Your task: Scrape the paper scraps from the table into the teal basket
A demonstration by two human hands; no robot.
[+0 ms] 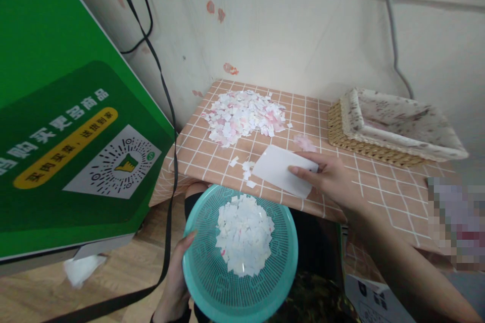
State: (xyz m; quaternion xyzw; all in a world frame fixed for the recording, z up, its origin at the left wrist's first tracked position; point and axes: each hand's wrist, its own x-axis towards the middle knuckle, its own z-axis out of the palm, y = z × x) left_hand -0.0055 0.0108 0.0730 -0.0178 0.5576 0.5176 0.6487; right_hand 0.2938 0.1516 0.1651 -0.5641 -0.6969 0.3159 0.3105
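My left hand (178,267) grips the left rim of a turquoise plastic colander (199,282), its thumb over the edge. Small torn bits of white paper (244,237) lie heaped in the colander, below the table's front edge. My right hand (326,174) pinches a flat white card (280,169) between thumb and fingers, low over the tabletop. A few loose paper bits (248,169) lie just left of the card. Farther back, a larger pile of white and pinkish paper scraps (246,116) covers the table's far left part.
A checked brown cloth covers the table (379,186). At its back right stands a cloth-lined wicker basket (397,126). A green printed panel (76,111) fills the left side, with a black strap (172,171) hanging beside it. The wall is behind.
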